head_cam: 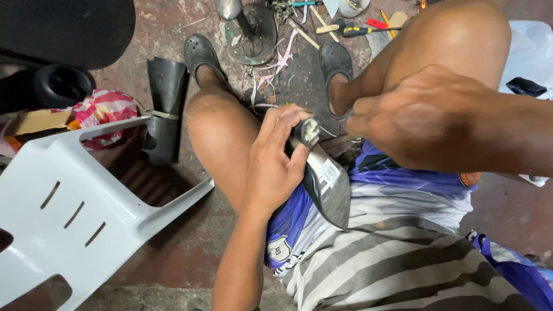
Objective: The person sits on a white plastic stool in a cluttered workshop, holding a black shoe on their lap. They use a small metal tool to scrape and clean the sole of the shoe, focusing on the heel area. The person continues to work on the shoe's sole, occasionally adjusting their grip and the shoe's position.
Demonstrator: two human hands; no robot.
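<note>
My left hand (275,156) grips the upper end of a black and grey shoe-like piece (328,193) that rests on my lap, with my thumb and fingers pinching its top beside a small white part (311,130). My right hand (415,118) is closed just to the right of that white part, its fingertips right at the piece's top end; what it pinches is hidden. I sit with both bare knees apart, in blue shorts and a striped shirt.
A white plastic chair (75,201) stands at the left. A folded black rubber piece (165,109) lies by my left foot. A metal stand (252,31), screwdrivers (368,30) and scraps lie on the stained floor ahead. A white bag (530,52) sits at the right.
</note>
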